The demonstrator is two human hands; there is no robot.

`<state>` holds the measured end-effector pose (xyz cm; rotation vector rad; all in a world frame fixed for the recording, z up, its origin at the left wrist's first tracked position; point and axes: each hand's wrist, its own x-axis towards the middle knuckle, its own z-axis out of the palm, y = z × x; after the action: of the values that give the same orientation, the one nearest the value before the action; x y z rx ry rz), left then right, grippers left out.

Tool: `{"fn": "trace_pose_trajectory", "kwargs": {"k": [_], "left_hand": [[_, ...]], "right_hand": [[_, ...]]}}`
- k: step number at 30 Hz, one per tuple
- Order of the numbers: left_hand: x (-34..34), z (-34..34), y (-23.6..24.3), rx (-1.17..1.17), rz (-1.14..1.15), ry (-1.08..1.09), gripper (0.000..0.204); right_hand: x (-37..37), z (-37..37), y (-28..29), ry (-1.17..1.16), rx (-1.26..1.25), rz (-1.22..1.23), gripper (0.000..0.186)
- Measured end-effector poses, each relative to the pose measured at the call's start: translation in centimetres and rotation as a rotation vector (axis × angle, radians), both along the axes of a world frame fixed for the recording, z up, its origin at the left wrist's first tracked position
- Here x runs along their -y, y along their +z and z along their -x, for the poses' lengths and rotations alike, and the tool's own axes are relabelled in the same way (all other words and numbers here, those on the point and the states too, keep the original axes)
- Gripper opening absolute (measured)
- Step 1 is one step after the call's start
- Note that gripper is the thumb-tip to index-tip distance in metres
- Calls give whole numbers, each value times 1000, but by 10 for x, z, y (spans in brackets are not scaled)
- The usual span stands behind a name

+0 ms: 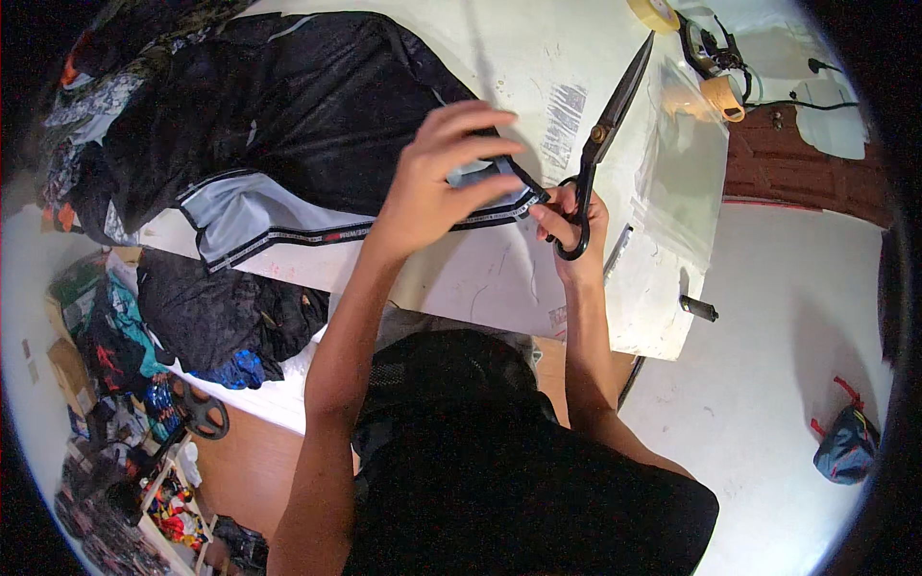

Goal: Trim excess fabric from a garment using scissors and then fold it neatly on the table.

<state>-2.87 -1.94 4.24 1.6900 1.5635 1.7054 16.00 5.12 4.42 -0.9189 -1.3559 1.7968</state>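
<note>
The left forearm (353, 317) extends forward from a bent elbow; the left grip (425, 180) is raised, fingers (480, 150) spread rightward. The right forearm (587, 346) extends forward; the right grip (584, 223) has curled fingers.

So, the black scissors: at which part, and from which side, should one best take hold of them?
Take the scissors by the handle loops, probably best from the person's own side: the rounded loops lie at the near end, while the long blades taper to a point facing away. The right hand holds them there.
</note>
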Motion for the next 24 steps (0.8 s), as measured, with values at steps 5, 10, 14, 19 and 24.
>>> {"fn": "trace_pose_trajectory", "kwargs": {"k": [5, 10, 14, 19, 24], "left_hand": [[-6, -5, 3, -40, 48, -190, 27], [-9, -5, -2, 73, 78, -305, 16], [-7, -4, -2, 100, 131, -328, 12], [-5, -7, -5, 189, 208, -310, 10], [-6, -15, -2, 179, 66, -191, 8]], "right_hand": [[-2, 1, 1, 74, -30, -27, 33], [-5, -2, 2, 101, 78, -91, 33], [-8, -2, 1, 123, 89, -100, 32], [-5, 0, -1, 121, 92, -87, 32], [-3, 1, 1, 98, 84, -75, 32]]}}
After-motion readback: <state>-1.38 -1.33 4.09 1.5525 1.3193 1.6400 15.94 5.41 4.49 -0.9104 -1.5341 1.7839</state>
